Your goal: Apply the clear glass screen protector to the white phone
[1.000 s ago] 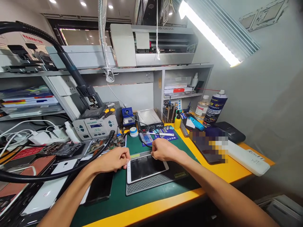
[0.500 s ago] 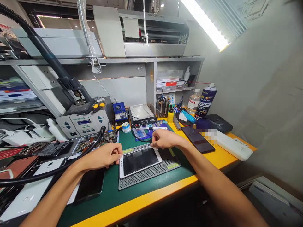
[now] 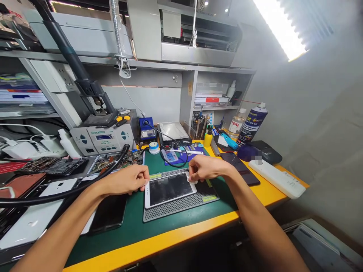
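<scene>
A white-framed tablet (image 3: 170, 190) with a dark screen lies tilted across a grey perforated mat (image 3: 167, 214). My left hand (image 3: 135, 179) has its thumb and fingers closed on the tablet's left edge. Over the tablet's right end, my right hand (image 3: 202, 168) pinches a small white wipe (image 3: 190, 180), perhaps tissue or cloth, pressed against the frame there. The fingers hide most of that wipe. Left of the mat, close to my left wrist, lies a dark glossy tablet (image 3: 109, 215).
A black hose (image 3: 85, 194) crosses the left side above phone parts and a circuit board (image 3: 110, 163). Behind the mat stand a blue-lidded jar (image 3: 154, 147) and a hot plate (image 3: 172, 132). To the right are a dark phone (image 3: 241, 170), a long white device (image 3: 276, 179) and a spray can (image 3: 252, 124).
My right hand has moved down the tablet's right end with the wipe, nearer to me. My left hand stays at the left edge. The whole view has shifted a little.
</scene>
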`<state>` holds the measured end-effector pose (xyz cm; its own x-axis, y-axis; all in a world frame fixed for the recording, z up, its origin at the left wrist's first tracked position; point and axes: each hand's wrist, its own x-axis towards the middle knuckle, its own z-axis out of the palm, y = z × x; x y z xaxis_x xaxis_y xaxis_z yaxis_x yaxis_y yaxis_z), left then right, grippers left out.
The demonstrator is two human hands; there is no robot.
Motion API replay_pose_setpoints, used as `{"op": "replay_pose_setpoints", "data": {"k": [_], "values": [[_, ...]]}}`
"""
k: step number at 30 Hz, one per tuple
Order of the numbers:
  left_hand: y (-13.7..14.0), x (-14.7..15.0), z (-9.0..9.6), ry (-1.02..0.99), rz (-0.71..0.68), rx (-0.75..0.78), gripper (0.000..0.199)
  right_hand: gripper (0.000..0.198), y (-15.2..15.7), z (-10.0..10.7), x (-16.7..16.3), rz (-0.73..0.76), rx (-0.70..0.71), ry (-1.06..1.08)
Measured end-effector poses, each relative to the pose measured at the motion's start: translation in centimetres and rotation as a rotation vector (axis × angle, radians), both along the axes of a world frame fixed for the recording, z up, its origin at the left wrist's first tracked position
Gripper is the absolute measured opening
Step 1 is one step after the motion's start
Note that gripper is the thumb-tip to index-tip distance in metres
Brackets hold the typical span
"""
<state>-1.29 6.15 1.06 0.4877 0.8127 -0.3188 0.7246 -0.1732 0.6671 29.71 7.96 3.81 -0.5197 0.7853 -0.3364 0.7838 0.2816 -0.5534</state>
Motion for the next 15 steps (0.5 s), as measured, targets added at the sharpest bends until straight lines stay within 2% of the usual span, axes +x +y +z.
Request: {"op": "replay_pose_setpoints", "data": {"k": [9,15], "values": [[-0.3,0.3,0.8,-0.005,-0.03,0.016,0.016,0.01,-0.8,-0.3,-0.4,-0.007,0.018,-0.017],[-0.4,0.3,0.7,0.003,-0.045,0.054,0.012,0.005,-3.0,-0.4,-1.3,-0.053,0.131,-0.049]]}}
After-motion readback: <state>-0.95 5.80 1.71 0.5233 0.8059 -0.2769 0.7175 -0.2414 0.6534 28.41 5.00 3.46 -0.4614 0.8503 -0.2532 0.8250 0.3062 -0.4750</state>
